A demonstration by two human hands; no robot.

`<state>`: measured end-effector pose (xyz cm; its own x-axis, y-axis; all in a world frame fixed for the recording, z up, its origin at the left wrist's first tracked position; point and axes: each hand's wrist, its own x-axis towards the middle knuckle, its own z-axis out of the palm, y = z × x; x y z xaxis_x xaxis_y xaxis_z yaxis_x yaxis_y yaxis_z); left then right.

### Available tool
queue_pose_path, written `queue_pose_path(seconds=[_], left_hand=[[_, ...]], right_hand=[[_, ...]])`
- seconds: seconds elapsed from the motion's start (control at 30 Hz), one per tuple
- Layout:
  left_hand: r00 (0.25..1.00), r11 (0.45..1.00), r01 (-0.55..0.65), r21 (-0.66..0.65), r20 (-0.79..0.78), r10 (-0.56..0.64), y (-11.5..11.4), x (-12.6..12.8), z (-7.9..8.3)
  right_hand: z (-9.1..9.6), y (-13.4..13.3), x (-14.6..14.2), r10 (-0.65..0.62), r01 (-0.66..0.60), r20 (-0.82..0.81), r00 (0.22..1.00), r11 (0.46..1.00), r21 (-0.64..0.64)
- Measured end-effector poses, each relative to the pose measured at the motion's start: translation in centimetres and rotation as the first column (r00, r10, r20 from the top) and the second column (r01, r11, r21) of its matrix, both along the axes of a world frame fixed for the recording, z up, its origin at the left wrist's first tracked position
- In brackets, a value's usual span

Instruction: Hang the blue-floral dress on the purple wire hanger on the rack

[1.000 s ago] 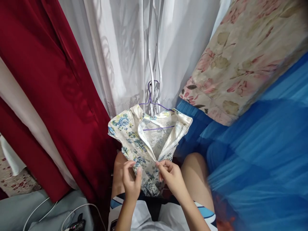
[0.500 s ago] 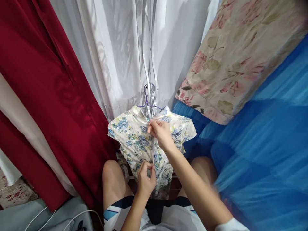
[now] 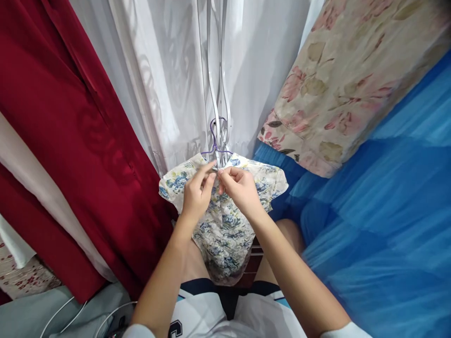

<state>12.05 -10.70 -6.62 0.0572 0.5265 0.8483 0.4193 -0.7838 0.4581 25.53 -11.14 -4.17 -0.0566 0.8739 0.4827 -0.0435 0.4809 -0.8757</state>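
Observation:
A white blouse (image 3: 229,230) with blue and yellow flowers hangs on a purple wire hanger (image 3: 214,141), its front facing me. At the neckline, my right hand (image 3: 241,188) pinches the edge of the front placket between thumb and fingertips. My left hand (image 3: 198,192) is beside it at the collar, index finger stretched out and thumb apart, with nothing visible between them. The fingertips of both hands nearly meet. The fabric right under them is hidden by the fingers.
The hanger hooks onto white curved metal bars (image 3: 213,89) before a white curtain (image 3: 165,70). A red curtain (image 3: 95,141) hangs at left. On the right are a floral cloth (image 3: 317,103) and blue tulle fabric (image 3: 380,225). White cables (image 3: 58,314) lie at lower left.
My left hand has let go of the lower placket and moved up to the collar beside my right hand. The right hand keeps its pinch at the neckline.

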Motion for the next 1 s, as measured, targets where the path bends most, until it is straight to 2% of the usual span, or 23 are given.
queue_pose_path(seconds=[0.1, 0.2, 0.27, 0.33, 0.43, 0.5, 0.57, 0.67, 0.73, 0.8, 0.83, 0.87, 0.93, 1.0], left_hand=[[0.991, 0.982, -0.09, 0.163, -0.084, 0.105, 0.5, -0.7, 3.9], [0.983, 0.967, -0.152, 0.206, -0.074, 0.171, 0.1, -1.7, 5.5], [0.977, 0.985, -0.082, 0.152, -0.185, 0.109, 0.2, -2.4, 5.7], [0.951, 0.998, 0.005, 0.067, -0.31, 0.016, 0.8, -2.8, 5.4], [0.933, 0.999, 0.039, -0.001, -0.357, -0.037, 1.7, -2.6, 4.6], [0.954, 0.999, 0.042, 0.006, -0.297, -0.038, 2.0, -2.0, 4.3], [0.981, 0.998, 0.064, 0.014, -0.182, -0.06, 2.1, -1.4, 4.6], [0.993, 0.998, 0.061, 0.032, 0.1, -0.064, 2.7, -1.7, 5.2], [0.958, 0.999, 0.009, 0.049, 0.286, -0.023, 3.6, -3.3, 5.3], [0.887, 0.999, -0.029, 0.036, 0.463, 0.01, 5.0, -6.0, 4.7], [0.819, 1.0, -0.023, 0.007, 0.574, 0.015, 5.7, -7.6, 4.1], [0.714, 0.999, 0.013, -0.038, 0.7, 0.018, 6.4, -9.2, 3.3], [0.451, 0.982, 0.124, -0.143, 0.89, 0.073, 7.7, -11.7, 1.3], [0.318, 0.952, 0.207, -0.227, 0.935, 0.154, 8.6, -13.1, -1.1]], right_hand=[[-1.4, 0.6, -0.2, -0.106, 0.102, 0.083, 0.991, 0.993, 0.057], [-3.1, 1.0, -0.4, -0.184, 0.18, 0.063, 0.981, 0.981, 0.071], [-3.4, 0.9, -0.5, -0.143, 0.143, -0.012, 0.99, 0.988, 0.062], [-2.9, 0.8, -0.5, -0.087, 0.091, -0.058, 0.995, 0.994, 0.068], [-1.8, 1.0, -0.6, -0.049, 0.054, -0.055, 0.997, 0.994, 0.09], [-1.8, 1.4, -0.7, -0.071, 0.075, -0.035, 0.997, 0.99, 0.12], [-2.5, 2.0, -0.8, -0.131, 0.129, 0.003, 0.991, 0.98, 0.15], [-4.3, 2.5, -0.6, -0.18, 0.163, 0.116, 0.977, 0.976, 0.142], [-5.4, 2.3, -0.3, -0.155, 0.139, 0.18, 0.971, 0.985, 0.098], [-6.1, 1.6, 0.0, -0.109, 0.101, 0.199, 0.974, 0.994, 0.05], [-6.2, 1.1, 0.1, -0.086, 0.081, 0.204, 0.975, 0.996, 0.033], [-6.3, 0.6, 0.1, -0.06, 0.057, 0.213, 0.975, 0.998, 0.019], [-6.4, -0.3, -0.2, -0.013, 0.013, 0.238, 0.971, 1.0, 0.002], [-6.5, -1.0, -0.7, 0.025, -0.023, 0.259, 0.965, 1.0, -0.012]])
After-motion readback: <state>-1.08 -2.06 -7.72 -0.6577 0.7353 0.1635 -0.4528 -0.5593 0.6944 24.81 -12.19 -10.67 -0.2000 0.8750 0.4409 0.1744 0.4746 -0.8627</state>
